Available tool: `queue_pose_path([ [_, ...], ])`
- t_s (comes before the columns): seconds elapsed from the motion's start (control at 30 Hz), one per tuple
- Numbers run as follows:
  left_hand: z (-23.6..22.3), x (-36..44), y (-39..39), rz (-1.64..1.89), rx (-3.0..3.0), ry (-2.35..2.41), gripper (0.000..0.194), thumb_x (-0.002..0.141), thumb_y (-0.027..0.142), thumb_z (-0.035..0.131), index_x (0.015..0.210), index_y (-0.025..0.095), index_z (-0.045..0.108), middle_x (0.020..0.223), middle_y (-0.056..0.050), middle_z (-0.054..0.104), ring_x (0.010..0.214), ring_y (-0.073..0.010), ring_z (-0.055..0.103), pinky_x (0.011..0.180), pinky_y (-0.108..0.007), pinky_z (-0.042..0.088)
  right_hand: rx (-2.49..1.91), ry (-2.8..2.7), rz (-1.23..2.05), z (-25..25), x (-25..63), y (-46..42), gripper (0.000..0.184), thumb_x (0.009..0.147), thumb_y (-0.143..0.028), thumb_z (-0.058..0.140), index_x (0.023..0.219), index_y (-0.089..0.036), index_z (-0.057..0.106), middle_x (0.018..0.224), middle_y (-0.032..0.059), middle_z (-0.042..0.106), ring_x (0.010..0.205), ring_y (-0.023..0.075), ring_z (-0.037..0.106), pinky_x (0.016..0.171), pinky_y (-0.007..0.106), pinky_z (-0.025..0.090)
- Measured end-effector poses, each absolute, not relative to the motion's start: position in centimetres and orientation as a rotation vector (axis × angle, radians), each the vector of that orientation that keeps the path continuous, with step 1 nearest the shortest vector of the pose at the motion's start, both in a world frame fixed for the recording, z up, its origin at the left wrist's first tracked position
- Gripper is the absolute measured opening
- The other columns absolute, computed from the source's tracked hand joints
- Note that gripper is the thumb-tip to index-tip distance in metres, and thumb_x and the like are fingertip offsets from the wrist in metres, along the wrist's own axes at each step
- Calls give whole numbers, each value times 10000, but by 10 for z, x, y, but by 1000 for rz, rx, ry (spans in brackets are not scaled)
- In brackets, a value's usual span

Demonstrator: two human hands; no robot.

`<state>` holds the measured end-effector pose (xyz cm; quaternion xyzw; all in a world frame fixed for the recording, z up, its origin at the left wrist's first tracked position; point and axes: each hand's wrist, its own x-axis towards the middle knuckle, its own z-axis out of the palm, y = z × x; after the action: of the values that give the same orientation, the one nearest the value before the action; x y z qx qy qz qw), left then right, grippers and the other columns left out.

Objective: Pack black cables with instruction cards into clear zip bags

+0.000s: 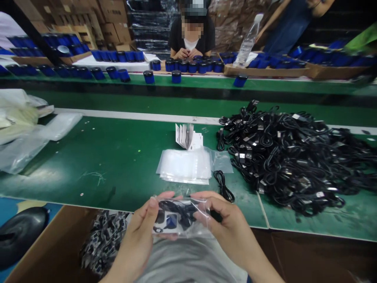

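Note:
A clear plastic bag is held between both hands at the table's near edge. Inside it lie a coiled black cable and a printed paper. My left hand grips the bag's left end, thumb on top. At the bag's right end, my right hand closes its fingers around the plastic. Just beyond the hands rests a stack of flat clear bags, with a fanned pile of folded leaflets behind it. One loose coiled cable lies close to my right hand.
A big heap of black cables covers the table's right side. Plastic bags lie at far left. Below the edge, a cardboard box holds several filled bags. Blue jars line the belt; a person sits opposite.

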<state>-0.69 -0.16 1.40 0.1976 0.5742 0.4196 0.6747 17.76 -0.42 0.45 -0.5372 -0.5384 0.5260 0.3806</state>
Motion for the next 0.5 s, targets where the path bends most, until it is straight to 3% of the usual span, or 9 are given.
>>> queue_pose_path([
  [0.17, 16, -5, 0, 885, 354, 1250, 432, 643, 552, 740, 890, 198, 731, 888, -65, 754, 756, -236, 699, 566, -298, 564, -1168, -1308, 1593, 6, 194, 1, 209, 834, -289, 635, 664, -183, 577, 962, 33, 601, 840, 158, 576, 772, 279, 432],
  [0.27, 13, -6, 1, 923, 478, 1275, 419, 642, 567, 731, 862, 211, 736, 755, -29, 737, 766, -198, 683, 620, -251, 552, -1098, -1329, 1650, 7, 203, 3, 199, 813, -335, 671, 687, -185, 634, 939, 36, 598, 826, 158, 572, 765, 277, 441],
  [0.4, 8, -9, 2, 841, 563, 1313, 460, 613, 616, 715, 825, 207, 730, 647, 0, 666, 591, -169, 614, 467, -235, 511, -1239, -1420, 1542, 9, 196, 1, 140, 844, -304, 633, 776, -205, 705, 1120, 72, 589, 1011, 208, 565, 890, 330, 417],
  [0.5, 2, -12, 1, 925, 763, 1336, 435, 666, 602, 686, 648, 167, 678, 583, 12, 589, 573, -128, 538, 524, -193, 464, -1314, -1387, 1522, 10, 186, -2, 130, 837, -304, 638, 792, -215, 721, 1160, 76, 581, 1078, 233, 546, 934, 363, 399],
])
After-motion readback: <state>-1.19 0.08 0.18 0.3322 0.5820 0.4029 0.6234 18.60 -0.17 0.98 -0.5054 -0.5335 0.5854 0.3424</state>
